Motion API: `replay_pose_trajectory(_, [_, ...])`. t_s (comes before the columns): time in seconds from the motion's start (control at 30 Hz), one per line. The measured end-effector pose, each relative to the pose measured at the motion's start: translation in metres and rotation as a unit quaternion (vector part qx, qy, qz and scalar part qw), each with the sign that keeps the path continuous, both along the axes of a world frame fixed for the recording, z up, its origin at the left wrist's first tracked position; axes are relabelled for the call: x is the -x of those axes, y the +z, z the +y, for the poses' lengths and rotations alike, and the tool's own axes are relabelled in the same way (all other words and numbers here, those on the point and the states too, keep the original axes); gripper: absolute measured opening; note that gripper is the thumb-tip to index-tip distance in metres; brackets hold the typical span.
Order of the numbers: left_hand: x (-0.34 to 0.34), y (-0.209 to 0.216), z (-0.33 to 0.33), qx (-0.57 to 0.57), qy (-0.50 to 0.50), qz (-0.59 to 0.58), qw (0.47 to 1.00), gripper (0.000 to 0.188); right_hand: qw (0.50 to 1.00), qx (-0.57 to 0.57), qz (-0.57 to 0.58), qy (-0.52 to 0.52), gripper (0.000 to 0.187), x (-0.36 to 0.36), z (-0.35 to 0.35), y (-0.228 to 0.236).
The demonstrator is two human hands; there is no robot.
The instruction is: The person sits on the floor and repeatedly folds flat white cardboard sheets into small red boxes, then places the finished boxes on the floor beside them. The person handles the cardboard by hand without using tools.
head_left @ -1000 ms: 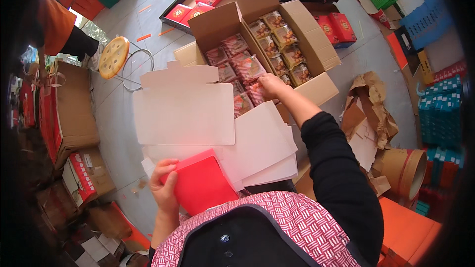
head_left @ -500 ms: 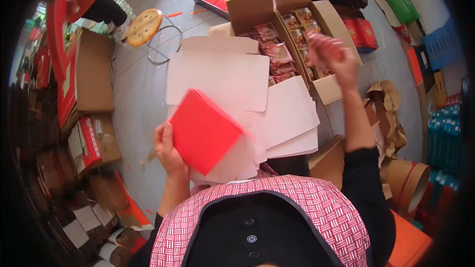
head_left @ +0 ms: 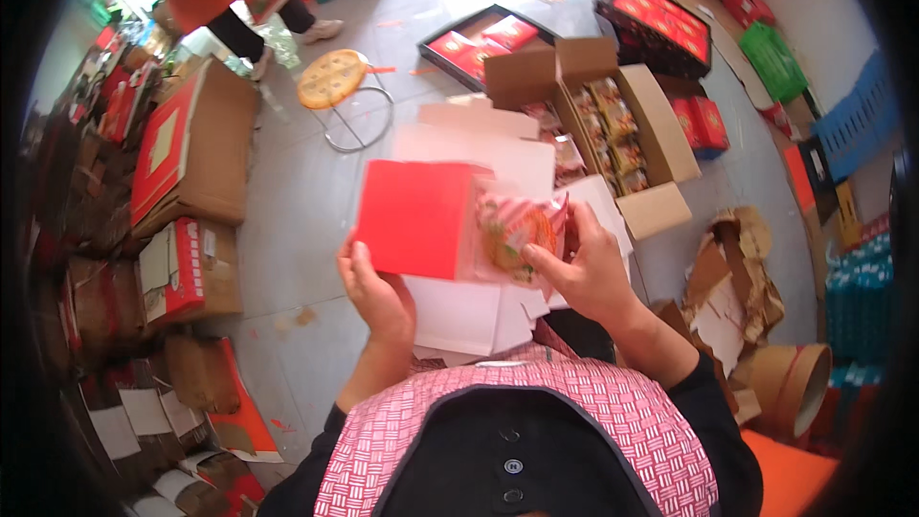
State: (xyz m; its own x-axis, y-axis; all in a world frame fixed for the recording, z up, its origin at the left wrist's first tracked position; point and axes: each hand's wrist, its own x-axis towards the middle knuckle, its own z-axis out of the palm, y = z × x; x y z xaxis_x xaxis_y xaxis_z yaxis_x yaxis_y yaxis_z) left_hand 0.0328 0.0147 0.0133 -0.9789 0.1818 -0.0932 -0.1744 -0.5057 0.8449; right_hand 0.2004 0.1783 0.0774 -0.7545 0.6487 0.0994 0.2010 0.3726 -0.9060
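My left hand (head_left: pixel 381 299) grips the lower left side of a red paper box (head_left: pixel 412 220), with the thumb along its edge. Against the box's right end, my right hand (head_left: pixel 595 266) pinches a pink-striped wrapped pastry (head_left: pixel 522 237); a round golden shape shows through the wrapper. Whether the packet's left edge is inside the box or just touching it, I cannot tell. Flat white cardboard pieces (head_left: pixel 448 314) lie under both hands. Beyond them stands an open brown carton (head_left: pixel 670 124) with rows of wrapped pastries (head_left: pixel 613 129) in it.
A round-topped stool (head_left: pixel 332 78) stands ahead to the left, near another person's legs (head_left: pixel 244 38). Black trays with red packets (head_left: pixel 507 33) lie beyond the carton. Brown boxes (head_left: pixel 206 148) line the left side. Crumpled brown paper (head_left: pixel 751 268) and a cardboard tube (head_left: pixel 785 383) are at right.
My right hand has come back from the carton with the wrapped pastry to the red box. The box has turned squarer, its right end toward that hand. The whole view has shifted.
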Motion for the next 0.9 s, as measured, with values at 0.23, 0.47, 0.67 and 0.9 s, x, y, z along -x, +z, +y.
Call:
replay_pose_trajectory(0.23, [-0.019, -0.016, 0.002, -0.049, -0.048, -0.032, 0.997, 0.027, 0.997, -0.031, -0.046, 0.054, 0.025, 0.009, -0.013, 0.012])
replay_pose_trajectory(0.47, [-0.013, -0.013, 0.007, -0.221, -0.096, -0.167, 0.956, 0.026, 0.966, -0.168, 0.172, -0.093, 0.056, -0.004, -0.024, -0.005])
replay_pose_trajectory(0.67, [-0.060, 0.009, 0.025, -0.153, -0.237, -0.092, 0.955, 0.046, 0.943, 0.216, 0.252, -0.022, 0.091, 0.012, -0.048, -0.044])
replay_pose_trajectory(0.9, [-0.070, -0.031, 0.014, 0.084, -0.445, 0.010, 0.891, 0.060, 0.931, 0.223, 0.284, -0.055, 0.079, 0.010, -0.020, -0.039])
